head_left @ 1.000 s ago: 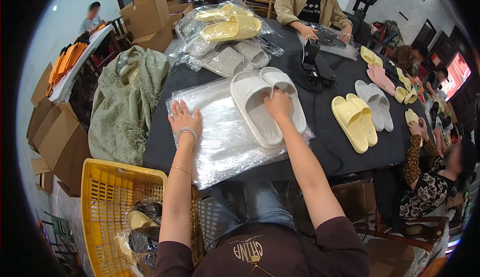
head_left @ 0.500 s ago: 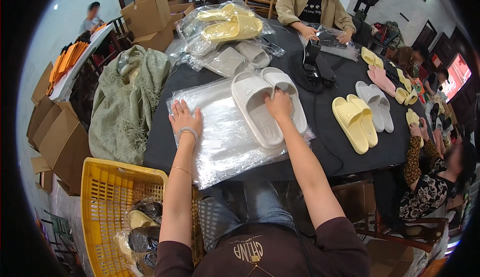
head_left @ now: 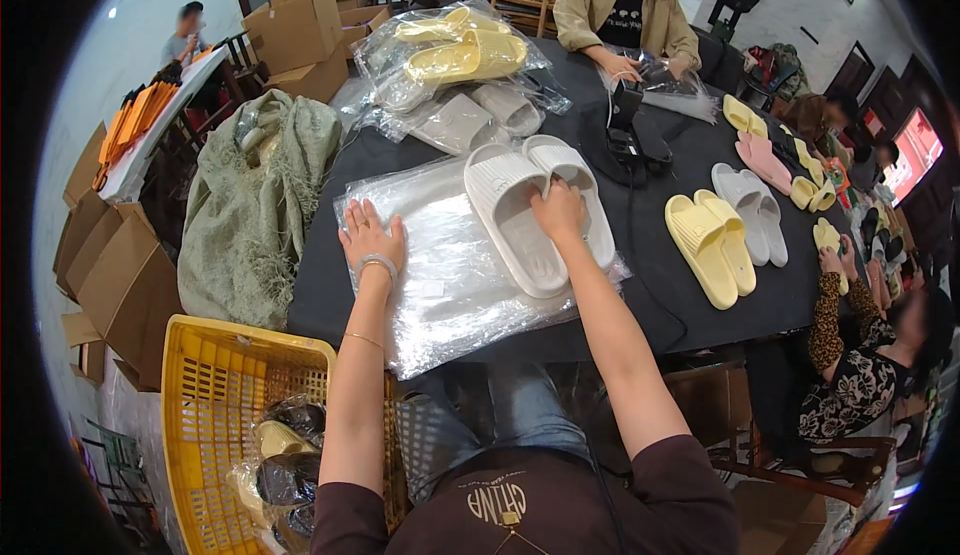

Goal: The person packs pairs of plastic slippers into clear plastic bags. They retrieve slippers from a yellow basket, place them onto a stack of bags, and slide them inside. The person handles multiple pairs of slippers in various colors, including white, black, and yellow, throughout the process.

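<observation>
A stack of clear plastic bags (head_left: pixel 440 300) lies on the dark tabletop in front of me. My left hand (head_left: pixel 373 238) rests flat on its left side with the fingers spread, a bangle at the wrist. On the stack's right part sits a pair of light grey slide slippers (head_left: pixel 505 195), side by side with toes pointing away. My right hand (head_left: pixel 560 213) grips the pair where the two slippers meet, its fingertips partly hidden inside the foot openings. Behind them are bagged grey slippers (head_left: pixel 455 123), with bagged yellow slippers (head_left: pixel 470 55) piled on top.
Yellow slippers (head_left: pixel 710 245), grey slippers (head_left: pixel 752 210) and pink slippers (head_left: pixel 763 162) line the right side. A black device (head_left: pixel 628 125) stands near a co-worker (head_left: pixel 630 15) handling plastic. A yellow crate (head_left: pixel 250 340) holds bagged slippers beside a green sack (head_left: pixel 255 215).
My hands and the grey slippers stay almost still. Across the table, the co-worker's hands have shifted slightly with the plastic.
</observation>
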`<state>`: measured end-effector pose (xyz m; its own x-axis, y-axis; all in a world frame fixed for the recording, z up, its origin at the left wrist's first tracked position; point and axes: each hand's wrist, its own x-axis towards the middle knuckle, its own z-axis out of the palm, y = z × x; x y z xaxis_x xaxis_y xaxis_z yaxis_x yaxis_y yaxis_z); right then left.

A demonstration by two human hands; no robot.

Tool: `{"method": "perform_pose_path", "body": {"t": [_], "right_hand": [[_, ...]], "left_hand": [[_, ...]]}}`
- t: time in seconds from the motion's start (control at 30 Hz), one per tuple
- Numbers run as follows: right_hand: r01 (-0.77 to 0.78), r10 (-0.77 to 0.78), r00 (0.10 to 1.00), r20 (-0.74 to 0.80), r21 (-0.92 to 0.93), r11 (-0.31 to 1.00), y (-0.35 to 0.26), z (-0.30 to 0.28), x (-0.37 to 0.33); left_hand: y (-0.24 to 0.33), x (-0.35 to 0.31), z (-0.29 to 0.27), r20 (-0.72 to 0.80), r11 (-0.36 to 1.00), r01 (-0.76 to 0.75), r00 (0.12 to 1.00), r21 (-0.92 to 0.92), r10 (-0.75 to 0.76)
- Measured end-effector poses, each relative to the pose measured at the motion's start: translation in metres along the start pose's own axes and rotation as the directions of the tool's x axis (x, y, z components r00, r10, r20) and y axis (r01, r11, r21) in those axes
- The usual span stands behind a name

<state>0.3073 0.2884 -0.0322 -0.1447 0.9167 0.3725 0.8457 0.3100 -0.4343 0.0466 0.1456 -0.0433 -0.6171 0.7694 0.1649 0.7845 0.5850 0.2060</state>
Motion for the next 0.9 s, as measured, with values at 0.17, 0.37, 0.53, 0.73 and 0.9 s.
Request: {"method": "perform_pose_path", "body": {"t": [0.17, 0.37, 0.53, 0.73, 0.9], "right_hand": [[0.008, -0.008, 1.0, 0.006, -0.015, 1.0, -0.001, -0.001, 0.0], [0.009, -0.009, 1.0, 0.001, 0.002, 1.0, 0.001, 0.001, 0.0], [-0.011, 0.011, 1.0, 0.001, 0.013, 1.0, 0.001, 0.003, -0.001], [0.007, -0.006, 0.999, 0.045, -0.012, 1.0, -0.002, 0.0, -0.001], [-0.044, 0.045, 0.996, 0.077, -0.008, 0.999, -0.014, -0.019, 0.005]], "left_hand": [[-0.001, 0.0, -0.001, -0.009, 1.0, 0.006, 1.0, 0.0, -0.006], [-0.001, 0.0, 0.0, 0.001, 1.0, 0.003, 1.0, 0.011, -0.003], [-0.001, -0.001, -0.001, 0.006, 1.0, 0.007, 1.0, 0.016, -0.007], [-0.003, -0.002, -0.002, 0.009, 1.0, 0.01, 1.0, 0.019, -0.01], [0.001, -0.003, -0.003, 0.022, 1.0, 0.01, 1.0, 0.029, -0.011]]}}
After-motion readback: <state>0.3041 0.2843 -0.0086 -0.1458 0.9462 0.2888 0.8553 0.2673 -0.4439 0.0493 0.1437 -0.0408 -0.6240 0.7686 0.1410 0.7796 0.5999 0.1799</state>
